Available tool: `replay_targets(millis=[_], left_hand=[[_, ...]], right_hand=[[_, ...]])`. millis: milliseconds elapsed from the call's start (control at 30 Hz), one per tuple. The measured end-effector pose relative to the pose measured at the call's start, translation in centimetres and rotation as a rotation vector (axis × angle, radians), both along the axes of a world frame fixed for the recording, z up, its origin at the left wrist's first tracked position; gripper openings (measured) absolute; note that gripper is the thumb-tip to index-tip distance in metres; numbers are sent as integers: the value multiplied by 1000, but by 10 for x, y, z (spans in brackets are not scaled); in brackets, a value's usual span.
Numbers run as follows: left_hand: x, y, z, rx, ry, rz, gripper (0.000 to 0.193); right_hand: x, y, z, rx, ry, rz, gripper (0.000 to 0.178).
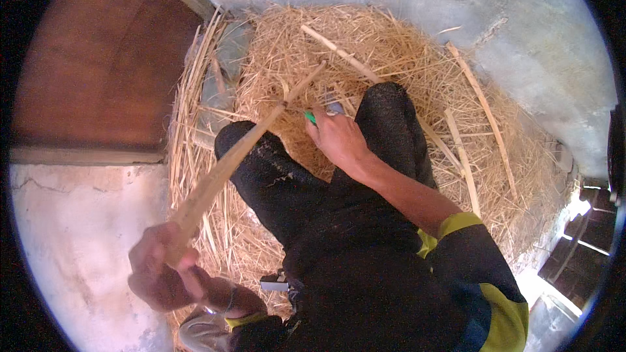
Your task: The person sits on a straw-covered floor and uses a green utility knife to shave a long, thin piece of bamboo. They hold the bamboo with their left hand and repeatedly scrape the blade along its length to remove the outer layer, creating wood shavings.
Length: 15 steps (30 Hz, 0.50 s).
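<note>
Left hand [163,267] closed round near end of pale strip [228,164]; strip runs up and right from that grip, past right hand [339,140]. Right fingers pinching green object [310,117]; contact unclear. Judged midway: strip unsplit, straw-like shavings [391,39] beyond grip, loose strips [463,163] rightward, finish undetermined.

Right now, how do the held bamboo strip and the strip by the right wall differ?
The held bamboo strip is raised in the left hand; the wall-side strip lies on the straw-like litter. In this view, the held bamboo strip looks broader, the wall-side strip thinner. Both are long and pale.
</note>
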<state>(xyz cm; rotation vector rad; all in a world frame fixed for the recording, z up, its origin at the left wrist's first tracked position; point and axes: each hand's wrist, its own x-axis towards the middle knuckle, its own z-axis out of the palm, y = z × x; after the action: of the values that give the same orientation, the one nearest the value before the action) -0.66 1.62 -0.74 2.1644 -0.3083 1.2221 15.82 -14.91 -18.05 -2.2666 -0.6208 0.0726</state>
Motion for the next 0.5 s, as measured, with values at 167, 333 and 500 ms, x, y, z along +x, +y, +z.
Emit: replay_targets(millis=[167, 333, 500], left_hand=[[0, 7, -1, 3, -18, -27, 37], [7, 14, -1, 75, -39, 90, 37], [5, 11, -2, 40, -43, 136, 36]], right_hand=[[-19, 19, 19, 25, -44, 131, 24], [46, -14, -75, -236, 68, -119, 27], [-7, 3, 23, 145, 186, -31, 35]])
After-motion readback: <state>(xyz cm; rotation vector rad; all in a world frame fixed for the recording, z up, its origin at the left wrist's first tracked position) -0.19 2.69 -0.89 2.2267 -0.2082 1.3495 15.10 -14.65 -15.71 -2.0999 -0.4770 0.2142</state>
